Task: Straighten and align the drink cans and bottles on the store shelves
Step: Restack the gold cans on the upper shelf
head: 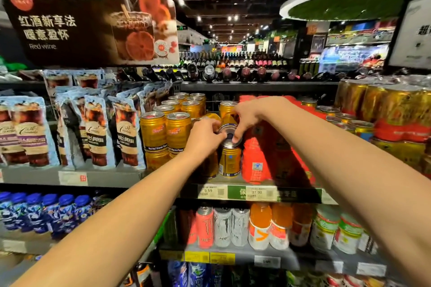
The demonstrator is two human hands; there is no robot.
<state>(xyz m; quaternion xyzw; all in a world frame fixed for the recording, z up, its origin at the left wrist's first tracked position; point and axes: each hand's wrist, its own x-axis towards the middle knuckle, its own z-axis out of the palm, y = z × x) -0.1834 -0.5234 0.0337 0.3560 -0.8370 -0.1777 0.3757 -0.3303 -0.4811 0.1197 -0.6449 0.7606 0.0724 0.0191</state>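
Store shelf, left hand and right hand fingers pinching gold can top

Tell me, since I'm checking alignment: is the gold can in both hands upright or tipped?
Tipped: the gold can shows its end face to the camera.

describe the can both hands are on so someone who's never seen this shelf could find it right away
Start at the middle shelf, the one with the coffee pouches on the left. Move right past the upright gold cans to the gap before the red packs. The held can sits atop another gold can; unlike its upright neighbours, it is tilted, silver end facing out, with the left hand and right hand gripping it.
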